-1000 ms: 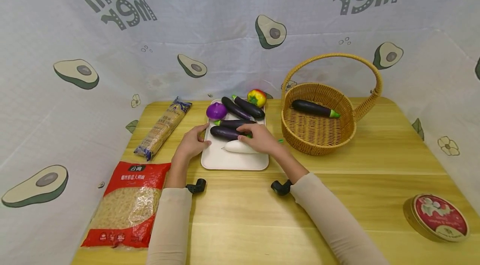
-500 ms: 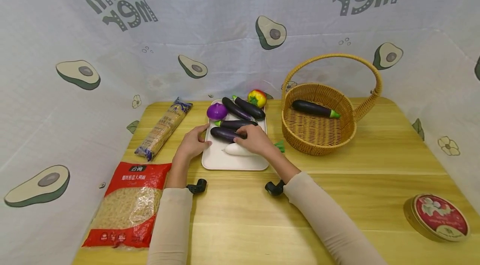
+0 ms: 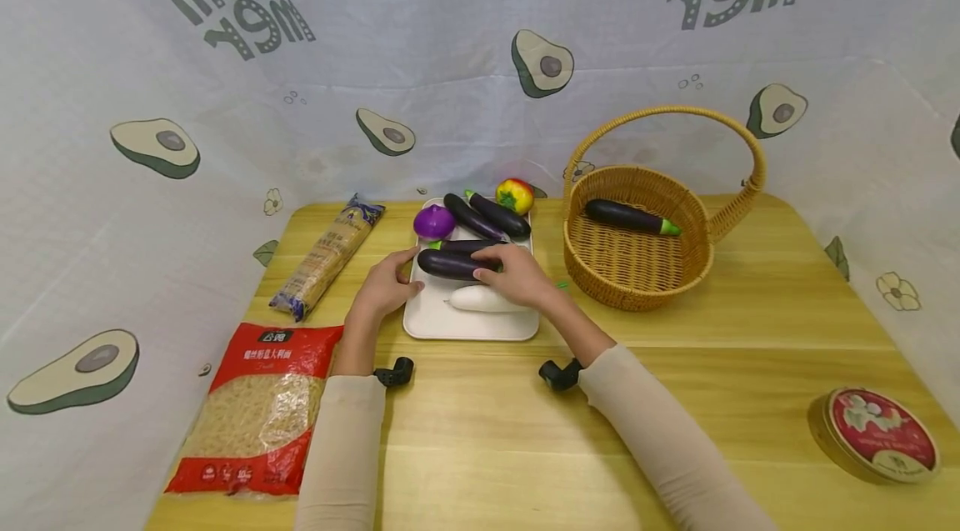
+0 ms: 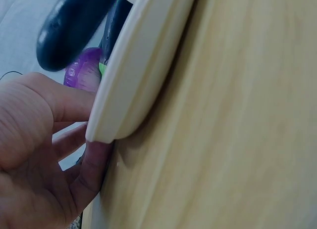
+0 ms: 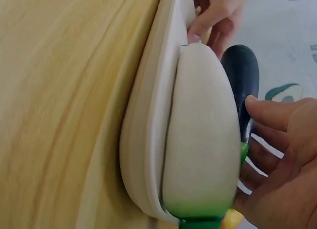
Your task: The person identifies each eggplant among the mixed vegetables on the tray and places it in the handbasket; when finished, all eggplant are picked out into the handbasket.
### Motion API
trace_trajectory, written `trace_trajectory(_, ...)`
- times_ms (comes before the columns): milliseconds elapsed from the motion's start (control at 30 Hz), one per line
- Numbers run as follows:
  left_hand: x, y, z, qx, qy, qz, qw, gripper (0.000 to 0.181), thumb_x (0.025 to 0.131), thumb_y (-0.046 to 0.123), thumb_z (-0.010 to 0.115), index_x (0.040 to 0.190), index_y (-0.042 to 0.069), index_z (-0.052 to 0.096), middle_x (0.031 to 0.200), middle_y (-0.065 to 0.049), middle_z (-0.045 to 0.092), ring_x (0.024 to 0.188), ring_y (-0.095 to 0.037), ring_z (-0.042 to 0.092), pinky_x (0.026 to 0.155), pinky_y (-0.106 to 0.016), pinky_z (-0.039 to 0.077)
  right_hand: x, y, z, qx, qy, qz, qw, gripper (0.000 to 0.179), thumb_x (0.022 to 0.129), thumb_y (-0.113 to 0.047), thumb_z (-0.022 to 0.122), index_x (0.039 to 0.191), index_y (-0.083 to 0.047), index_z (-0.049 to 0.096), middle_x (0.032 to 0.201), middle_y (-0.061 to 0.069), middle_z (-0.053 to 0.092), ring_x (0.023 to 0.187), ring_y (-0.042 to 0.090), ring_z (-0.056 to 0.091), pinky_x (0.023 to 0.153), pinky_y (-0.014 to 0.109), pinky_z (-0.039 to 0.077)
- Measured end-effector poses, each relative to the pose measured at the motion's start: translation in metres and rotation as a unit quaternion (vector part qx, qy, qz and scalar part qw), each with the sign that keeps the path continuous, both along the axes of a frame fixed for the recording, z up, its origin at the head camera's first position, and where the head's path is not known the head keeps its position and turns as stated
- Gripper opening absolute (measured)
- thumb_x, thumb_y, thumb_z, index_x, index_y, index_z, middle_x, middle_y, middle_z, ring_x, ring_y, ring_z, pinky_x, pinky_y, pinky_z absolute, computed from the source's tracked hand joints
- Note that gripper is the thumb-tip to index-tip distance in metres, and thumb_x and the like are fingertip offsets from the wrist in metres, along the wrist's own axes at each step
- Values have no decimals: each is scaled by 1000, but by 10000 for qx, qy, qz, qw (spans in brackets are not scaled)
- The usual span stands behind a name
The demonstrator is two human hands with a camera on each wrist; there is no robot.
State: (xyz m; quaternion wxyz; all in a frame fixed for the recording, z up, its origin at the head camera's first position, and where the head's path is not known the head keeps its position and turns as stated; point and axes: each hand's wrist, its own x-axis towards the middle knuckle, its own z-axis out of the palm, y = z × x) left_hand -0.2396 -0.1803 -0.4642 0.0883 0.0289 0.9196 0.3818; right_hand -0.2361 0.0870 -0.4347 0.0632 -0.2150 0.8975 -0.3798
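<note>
My left hand (image 3: 386,283) pinches the left rim of the white tray (image 3: 468,330), thumb above and fingers beneath in the left wrist view. A dark purple eggplant (image 3: 448,265) is gripped near its green stem end by my right hand (image 3: 519,274). In the left wrist view that eggplant (image 4: 69,28) stands raised over the tray. In front of it lies a white radish (image 5: 200,135) with a green top, under my right palm. Behind it, still in the tray, are another eggplant (image 3: 467,246), two more eggplants further back, and a purple onion (image 3: 433,222).
A red and yellow bell pepper (image 3: 514,196) sits at the tray's back corner. To the right stands a wicker basket (image 3: 637,298) with a tall handle and one eggplant (image 3: 630,217) inside. Pasta packs (image 3: 255,406) lie left, and a round red tin (image 3: 881,435) at the right.
My right hand has shifted its hold and drawn the eggplant slightly up and left, covering more of the one behind. My left hand has stayed on the tray rim.
</note>
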Motion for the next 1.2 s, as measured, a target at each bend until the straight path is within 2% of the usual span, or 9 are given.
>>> trace_trajectory(267, 0, 0, 1, -8, 10, 44, 10000, 73, 91, 14, 74, 158, 19, 45, 80, -8, 54, 70, -20, 50, 62, -30, 42, 15, 24, 21, -312, 94, -8, 9995, 37, 101, -17, 67, 136, -6, 67, 142, 17, 63, 140, 37, 51, 118, 53, 38)
trace_trajectory(500, -1, 0, 0, -54, -121, 53, 9999, 72, 94, 15, 73, 159, 22, 42, 84, -9, 56, 73, -20, 52, 64, -30, 44, 29, 61, 42, -433, 53, -329, 9985, 37, 102, -22, 67, 137, -13, 66, 145, 14, 60, 135, 35, 53, 107, 55, 45)
trace_trajectory(633, 0, 1, 1, -30, -157, 54, 9999, 72, 95, 15, 72, 160, 23, 42, 83, -9, 54, 72, -19, 51, 63, -30, 43, 32, 85, 48, -446, 215, -544, 9973, 36, 101, -23, 68, 135, -14, 68, 141, 12, 63, 130, 33, 56, 104, 54, 46)
trace_trajectory(867, 0, 1, 0, 37, -173, 69, 9998, 73, 95, 14, 72, 160, 22, 41, 87, -10, 54, 75, -21, 50, 64, -30, 43, 35, 127, 54, -201, 478, -842, 9951, 36, 101, -24, 68, 136, -15, 67, 141, 15, 62, 113, 33, 61, 82, 41, 48)
trace_trajectory(900, -1, 1, 0, 32, -174, 73, 9998, 73, 95, 14, 73, 160, 22, 41, 89, -10, 54, 76, -21, 51, 64, -31, 43, 35, 133, 54, -136, 476, -905, 9947, 37, 101, -24, 67, 137, -15, 67, 143, 16, 61, 102, 35, 62, 77, 40, 47)
trace_trajectory(1000, -2, 0, -1, -8, -178, 76, 9998, 73, 95, 15, 73, 160, 23, 41, 92, -12, 56, 78, -22, 52, 65, -31, 44, 35, 149, 56, 32, 461, -1095, 9929, 39, 102, -27, 66, 139, -15, 66, 146, 19, 57, 97, 37, 59, 72, 38, 42)
trace_trajectory(1033, -2, 0, -2, -16, -177, 78, 9998, 73, 95, 15, 73, 160, 23, 41, 93, -12, 56, 78, -22, 52, 65, -31, 44, 35, 153, 56, 73, 454, -1172, 9920, 39, 102, -28, 66, 139, -15, 66, 147, 19, 57, 101, 37, 59, 73, 37, 41)
trace_trajectory(1100, -2, 0, -2, -16, -181, 104, 9998, 73, 94, 15, 73, 160, 24, 41, 96, -13, 57, 79, -22, 53, 66, -31, 44, 35, 163, 55, 135, 416, -1306, 9905, 40, 102, -29, 66, 139, -15, 65, 146, 21, 57, 90, 36, 57, 68, 36, 40)
trace_trajectory(1200, -2, 0, -2, -24, -174, 111, 9998, 73, 94, 14, 73, 160, 23, 42, 99, -13, 58, 81, -22, 53, 66, -30, 45, 32, 175, 52, 206, 386, -1474, 9881, 41, 102, -30, 66, 140, -14, 65, 145, 22, 57, 87, 35, 55, 67, 38, 40)
